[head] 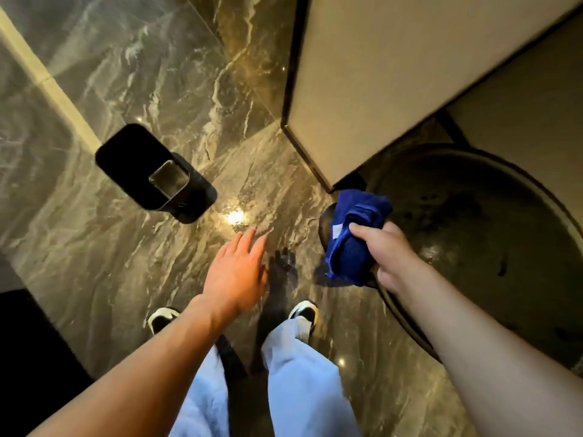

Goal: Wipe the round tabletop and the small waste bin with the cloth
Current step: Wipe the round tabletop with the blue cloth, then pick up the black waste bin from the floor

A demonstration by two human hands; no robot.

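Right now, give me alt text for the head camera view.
A right hand grips a bunched blue cloth at the edge of a dark round tabletop. The empty left hand reaches over the marble floor toward a small black waste bin.

The round tabletop runs off the right edge, perhaps half hidden.

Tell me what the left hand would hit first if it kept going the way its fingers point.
Likely only the marble floor. The open left hand points up-frame, passing right of the black waste bin; depth is unclear.
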